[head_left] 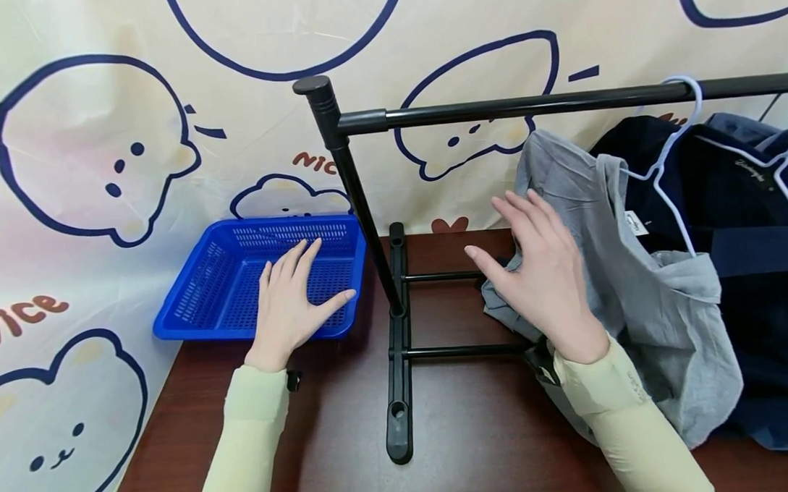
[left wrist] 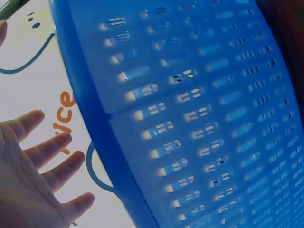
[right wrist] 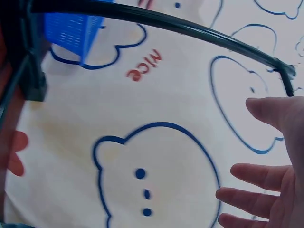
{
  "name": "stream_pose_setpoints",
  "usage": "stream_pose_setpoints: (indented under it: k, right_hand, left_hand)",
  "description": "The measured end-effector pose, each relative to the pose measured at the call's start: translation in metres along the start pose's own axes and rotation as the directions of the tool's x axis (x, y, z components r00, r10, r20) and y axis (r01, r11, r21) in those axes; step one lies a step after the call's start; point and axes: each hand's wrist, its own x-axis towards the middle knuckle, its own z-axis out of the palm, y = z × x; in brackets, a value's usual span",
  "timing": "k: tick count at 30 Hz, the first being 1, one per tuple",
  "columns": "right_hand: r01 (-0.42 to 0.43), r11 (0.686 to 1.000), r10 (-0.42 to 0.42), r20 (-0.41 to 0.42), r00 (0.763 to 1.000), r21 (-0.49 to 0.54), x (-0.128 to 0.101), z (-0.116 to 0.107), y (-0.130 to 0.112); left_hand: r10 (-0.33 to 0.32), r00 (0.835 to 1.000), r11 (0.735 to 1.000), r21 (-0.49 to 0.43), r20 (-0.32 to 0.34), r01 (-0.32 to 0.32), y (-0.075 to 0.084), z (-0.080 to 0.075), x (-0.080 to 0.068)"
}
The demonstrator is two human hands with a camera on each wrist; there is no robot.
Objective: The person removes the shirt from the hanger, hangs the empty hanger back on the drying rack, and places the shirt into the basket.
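My left hand (head_left: 286, 300), fingers spread and holding nothing, is over the near right part of a blue plastic basket (head_left: 204, 332). In the left wrist view the basket's slotted wall (left wrist: 156, 114) fills much of the picture beside the fingers. The right hand (head_left: 546, 277) is also bare, thumb apart from the fingers, in front of a grey garment (head_left: 671, 345). That garment hangs by a pale lilac hanger (head_left: 666, 153) from the black rail (head_left: 467, 112). Only the backdrop and part of the rack show around the right hand in its wrist view.
Dark navy clothes (head_left: 761, 298) hang at the right, with another pale hanger (head_left: 784, 171). The rack's upright (head_left: 364, 211) and foot (head_left: 399, 390) stand on the brown table (head_left: 335, 429), right of the basket. A cartoon-printed sheet (head_left: 56, 279) covers the wall behind.
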Motion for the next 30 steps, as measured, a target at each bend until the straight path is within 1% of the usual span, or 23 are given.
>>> stream_pose_setpoints:
  k: [4, 8, 10, 14, 19, 24, 26, 28, 30]
  right_hand:
    - [0.022, 1.0, -0.02, -0.084, 0.996, 0.016, 0.002, -0.019, -0.004]
    - [0.017, 0.999, -0.01, -0.17, 0.985, 0.04, 0.005, -0.04, -0.01]
    - [0.014, 0.999, -0.005, -0.216, 0.976, 0.043, 0.006, -0.051, -0.014]
    - [0.007, 1.0, -0.002, -0.3, 0.954, 0.016, 0.007, -0.072, -0.021]
    - [-0.031, 0.999, 0.025, -0.389, 0.921, -0.011, 0.007, -0.091, -0.026]
    - [-0.091, 0.994, 0.056, -0.428, 0.902, -0.062, 0.006, -0.102, -0.02]
    - [-0.121, 0.988, 0.074, -0.412, 0.908, -0.091, 0.003, -0.105, -0.013]
    - [-0.174, 0.979, 0.12, -0.387, 0.914, -0.107, -0.001, -0.106, -0.005]
    - [-0.238, 0.963, 0.182, -0.349, 0.919, -0.126, -0.006, -0.106, 0.005]
  left_hand:
    - [-0.003, 1.0, 1.0, -0.025, -0.023, 0.003, 0.005, 0.0, -0.005]
    - [-0.005, 0.999, 0.998, -0.058, -0.046, 0.002, 0.009, 0.001, -0.011]
    - [-0.007, 0.998, 0.997, -0.072, -0.057, 0.003, 0.012, 0.001, -0.015]
    - [-0.007, 0.997, 0.996, -0.095, -0.073, 0.0, 0.016, 0.001, -0.022]
    - [0.011, 0.996, 0.993, -0.114, -0.083, -0.02, 0.022, 0.0, -0.029]
    - [0.034, 0.993, 0.99, -0.135, -0.112, -0.049, 0.027, 0.002, -0.035]
    - [0.052, 0.99, 0.987, -0.144, -0.134, -0.071, 0.03, 0.002, -0.036]
    - [0.075, 0.984, 0.983, -0.152, -0.161, -0.1, 0.033, 0.001, -0.037]
    - [0.102, 0.975, 0.978, -0.162, -0.195, -0.135, 0.036, 0.001, -0.037]
